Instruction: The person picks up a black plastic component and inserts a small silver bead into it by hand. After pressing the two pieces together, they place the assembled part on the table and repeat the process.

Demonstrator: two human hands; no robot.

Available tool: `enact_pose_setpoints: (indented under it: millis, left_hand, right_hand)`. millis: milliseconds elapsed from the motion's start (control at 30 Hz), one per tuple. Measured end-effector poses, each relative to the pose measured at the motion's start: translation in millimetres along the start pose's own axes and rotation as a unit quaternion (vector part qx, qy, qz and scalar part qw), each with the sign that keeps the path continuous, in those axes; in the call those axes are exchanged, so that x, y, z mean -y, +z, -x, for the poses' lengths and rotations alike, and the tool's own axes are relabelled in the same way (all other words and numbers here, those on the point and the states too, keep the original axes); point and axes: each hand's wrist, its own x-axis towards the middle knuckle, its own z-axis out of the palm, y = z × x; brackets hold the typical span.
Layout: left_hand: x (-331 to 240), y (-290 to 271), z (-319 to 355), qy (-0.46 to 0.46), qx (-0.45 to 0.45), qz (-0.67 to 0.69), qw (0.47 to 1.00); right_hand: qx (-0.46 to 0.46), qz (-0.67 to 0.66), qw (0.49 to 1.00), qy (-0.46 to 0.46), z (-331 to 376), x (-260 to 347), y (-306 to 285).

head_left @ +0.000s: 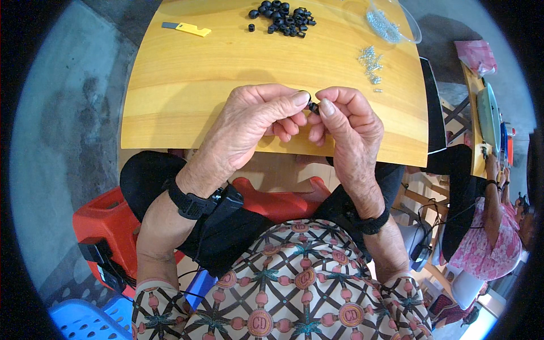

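Observation:
Over the near edge of the yellow wooden table (187, 96), my two hands meet at a small black plastic piece (314, 107). My left hand (263, 110) pinches one end of it between thumb and forefinger. From the other side, the thumb and forefinger of my right hand (348, 116) close on it too. The fingertips hide much of the piece, so its full shape cannot be made out. Farther back on the table lies a pile of small black plastic parts (286, 20), some round and some ring-like. Several small metal springs (370, 65) lie loose at the right.
A clear round tub (411, 28) holding more springs stands at the far right corner. A yellow-handled flat blade (190, 28) lies at the far left. Beside me are a red plastic stool (105, 218) and a blue basket (90, 317). Another person (487, 232) sits at the right.

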Motion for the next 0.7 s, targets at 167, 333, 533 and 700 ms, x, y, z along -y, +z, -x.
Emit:
enact_pose_setpoints:
  millis: [167,333,533,700]
  left_hand:
    - [0,0,1,0.001,-0.006,-0.002,1.0]
    - [1,4,1,0.017,-0.011,-0.017,1.0]
    - [5,10,3,0.06,-0.026,-0.101,0.993]
    - [8,10,5,0.062,-0.008,-0.095,0.993]
  right_hand:
    - [-0.009,-0.003,1.0,0.002,0,-1,2]
    - [-0.013,0.011,1.0,-0.001,1,-1,2]
    - [-0.015,0.028,0.999,-0.01,5,-8,1]
    - [-0.003,0.038,0.999,-0.027,6,-9,3]
